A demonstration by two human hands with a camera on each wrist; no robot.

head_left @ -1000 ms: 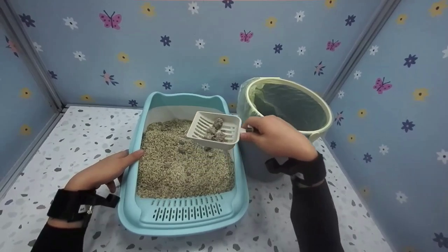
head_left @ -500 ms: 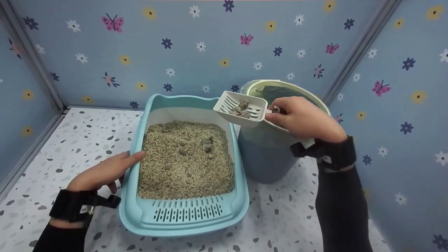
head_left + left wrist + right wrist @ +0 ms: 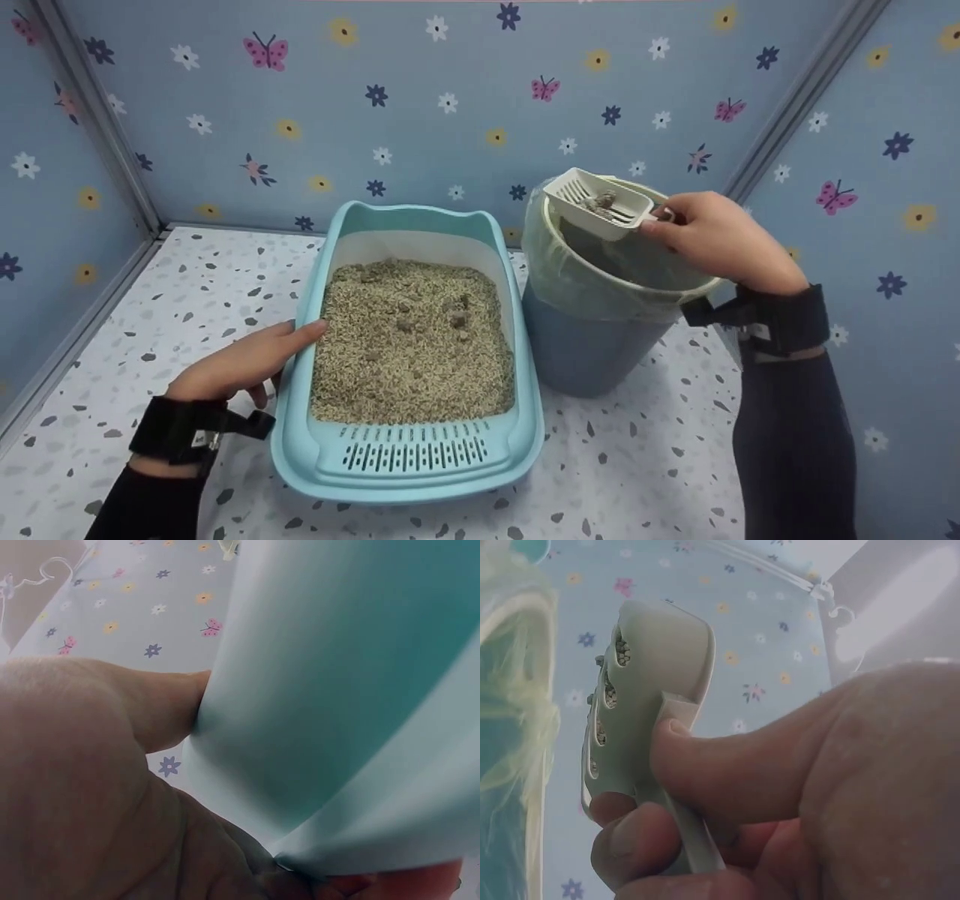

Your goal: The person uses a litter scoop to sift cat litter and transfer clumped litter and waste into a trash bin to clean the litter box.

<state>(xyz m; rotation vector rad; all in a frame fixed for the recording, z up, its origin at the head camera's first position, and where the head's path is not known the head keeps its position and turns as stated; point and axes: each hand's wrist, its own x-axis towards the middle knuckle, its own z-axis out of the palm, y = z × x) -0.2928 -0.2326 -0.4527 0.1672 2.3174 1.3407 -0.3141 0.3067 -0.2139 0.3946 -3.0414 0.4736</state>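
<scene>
My right hand (image 3: 727, 236) grips the handle of a white slotted litter scoop (image 3: 609, 229) above the bin's mouth in the head view. Several grey-brown clumps (image 3: 602, 201) lie in the scoop, which tilts slightly. From below, the right wrist view shows the thumb along the scoop handle (image 3: 697, 836) and fingers curled round it, with bits poking through the slots. At the left side of a blue litter box (image 3: 409, 491), my left hand (image 3: 244, 364) holds the rim, thumb on top and fingers underneath. Sandy litter (image 3: 412, 382) with a few darker clumps fills the box.
The grey-blue bin (image 3: 577, 352), lined with a thin yellowish bag (image 3: 544, 277) under a cream ring (image 3: 637, 289), stands right of the box. Flower-patterned panels (image 3: 450, 60) enclose the back and both sides. The speckled floor (image 3: 622, 465) lies underneath.
My right hand has carried the scoop with its clumps right and back, from above the litter to over the bin. My left hand stays on the box rim. The head view has shifted slightly.
</scene>
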